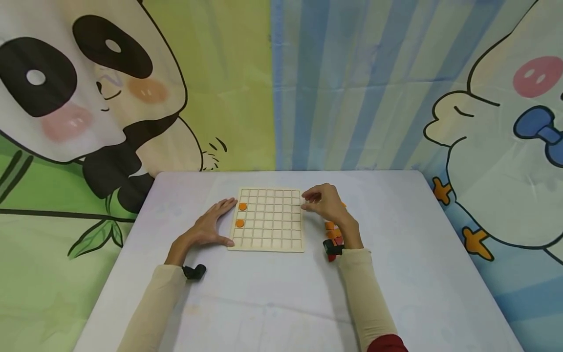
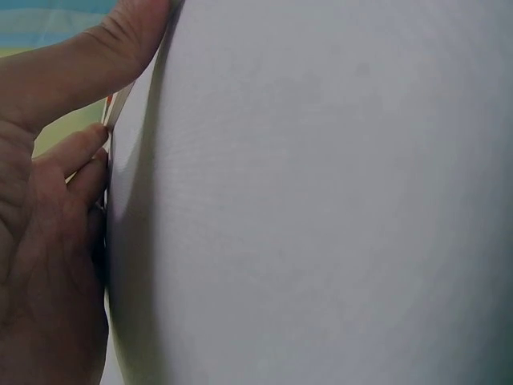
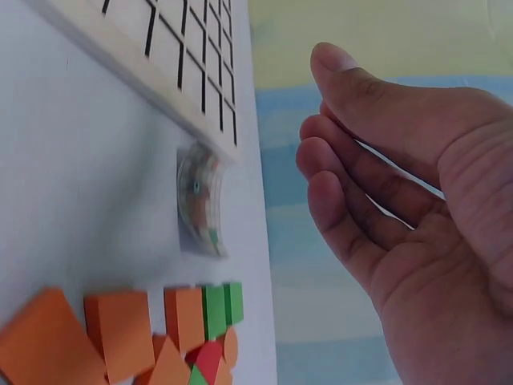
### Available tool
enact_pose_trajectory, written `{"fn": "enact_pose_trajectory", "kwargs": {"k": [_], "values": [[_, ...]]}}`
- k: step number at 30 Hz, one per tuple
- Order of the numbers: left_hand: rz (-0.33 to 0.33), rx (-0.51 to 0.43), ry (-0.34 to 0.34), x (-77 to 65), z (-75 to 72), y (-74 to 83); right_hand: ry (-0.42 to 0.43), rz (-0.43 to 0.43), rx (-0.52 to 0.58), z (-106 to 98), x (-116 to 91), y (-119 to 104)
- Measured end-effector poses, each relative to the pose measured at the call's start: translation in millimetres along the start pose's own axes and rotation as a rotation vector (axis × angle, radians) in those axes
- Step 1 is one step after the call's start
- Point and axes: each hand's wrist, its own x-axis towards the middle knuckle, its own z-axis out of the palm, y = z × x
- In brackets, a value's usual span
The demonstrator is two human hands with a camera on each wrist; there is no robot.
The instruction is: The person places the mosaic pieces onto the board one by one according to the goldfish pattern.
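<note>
A pale wooden board (image 1: 271, 230) with a grid of square cells lies on the white table. Two orange discs sit in its left column, the upper disc (image 1: 243, 207) and the lower disc (image 1: 239, 223). My left hand (image 1: 205, 227) rests at the board's left edge, thumb and fingers spread wide; in the left wrist view its thumb (image 2: 96, 68) crosses the upper left corner. My right hand (image 1: 326, 203) hovers by the board's right edge. Its fingers (image 3: 365, 160) bend loosely with the thumb above them, and nothing shows between them.
Orange, red and green blocks lie right of the board, partly under my right forearm; an orange block (image 3: 120, 333) and a green block (image 3: 214, 311) stand among them. Between blocks and board lies a small curled printed card (image 3: 198, 196). Cartoon-printed curtains (image 1: 343, 83) hang behind the table (image 1: 264, 303).
</note>
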Motion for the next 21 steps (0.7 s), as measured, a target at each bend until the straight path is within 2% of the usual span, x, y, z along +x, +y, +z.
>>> {"fn": "enact_pose_trajectory", "kwargs": {"k": [14,21], "values": [[-0.005,-0.001,0.002,-1.6,-1.1,-0.4,0.099,0.101,-0.096,-34.4,-12.8,40.3],[-0.006,-0.005,0.003,-2.1,-1.0,-0.1,0.149,0.164,-0.131,-47.7,-17.3,53.0]]}}
